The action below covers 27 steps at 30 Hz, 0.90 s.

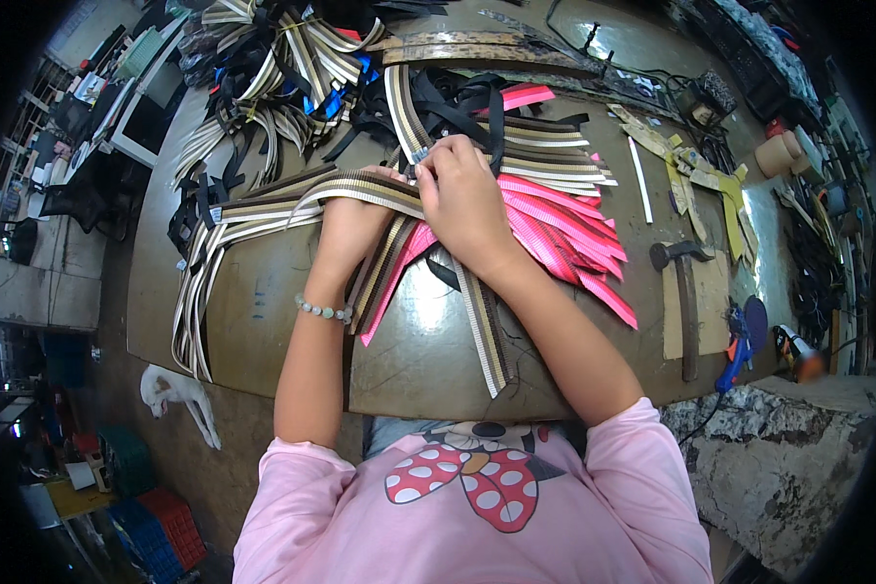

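Over the middle of a brown table, my left hand [352,222] is closed on a striped webbing strap [365,185] in brown, tan and cream, which bends across its back. My right hand [462,195] is pressed against the left, its fingers closed on the same webbing where a length rises away to the far side; the fingertips hide the exact join. Under my hands lie bright pink straps [555,234], fanned out to the right. Another striped strap [482,331] hangs toward the table's near edge. More striped straps [545,151] lie beyond my right hand.
Bundled striped straps [197,292] drape over the left table edge. To the right are a hammer [689,302] on cardboard [712,326], a blue-handled tool [740,350] and a white stick [641,180]. Black straps [448,102] heap behind. A white dog [180,392] is on the floor.
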### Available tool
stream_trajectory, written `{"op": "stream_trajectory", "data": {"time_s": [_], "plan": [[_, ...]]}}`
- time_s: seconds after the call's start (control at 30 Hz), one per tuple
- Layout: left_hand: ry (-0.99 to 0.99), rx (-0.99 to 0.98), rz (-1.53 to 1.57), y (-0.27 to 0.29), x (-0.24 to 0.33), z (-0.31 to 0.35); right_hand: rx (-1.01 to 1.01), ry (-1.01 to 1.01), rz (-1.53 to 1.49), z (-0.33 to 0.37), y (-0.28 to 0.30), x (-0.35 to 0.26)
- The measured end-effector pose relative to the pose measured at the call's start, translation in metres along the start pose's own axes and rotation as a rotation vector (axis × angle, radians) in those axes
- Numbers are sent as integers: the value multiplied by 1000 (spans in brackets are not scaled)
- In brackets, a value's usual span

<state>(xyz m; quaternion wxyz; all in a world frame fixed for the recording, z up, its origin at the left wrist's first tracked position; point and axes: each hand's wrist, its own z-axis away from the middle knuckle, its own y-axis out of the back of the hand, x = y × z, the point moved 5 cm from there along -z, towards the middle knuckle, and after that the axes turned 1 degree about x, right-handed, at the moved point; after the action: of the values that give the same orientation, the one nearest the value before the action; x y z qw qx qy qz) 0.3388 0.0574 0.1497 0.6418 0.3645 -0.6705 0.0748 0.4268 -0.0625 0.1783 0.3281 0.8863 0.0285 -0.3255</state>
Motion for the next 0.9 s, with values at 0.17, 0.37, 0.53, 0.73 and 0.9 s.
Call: {"op": "stream_trajectory", "data": {"time_s": [0.17, 0.37, 0.53, 0.73, 0.9], "plan": [[-27, 35, -8, 1, 3, 2, 28, 41, 30, 1, -2, -3], [14, 17, -59, 3, 15, 6, 53, 68, 51, 3, -3, -3], [-37, 45, -195, -3, 22, 10, -10, -120, -192, -4, 0, 15], [-28, 74, -143, 0, 11, 7, -17, -4, -80, 0, -2, 6], [-70, 97, -168, 0, 8, 8, 1, 22, -58, 2, -3, 3]]}}
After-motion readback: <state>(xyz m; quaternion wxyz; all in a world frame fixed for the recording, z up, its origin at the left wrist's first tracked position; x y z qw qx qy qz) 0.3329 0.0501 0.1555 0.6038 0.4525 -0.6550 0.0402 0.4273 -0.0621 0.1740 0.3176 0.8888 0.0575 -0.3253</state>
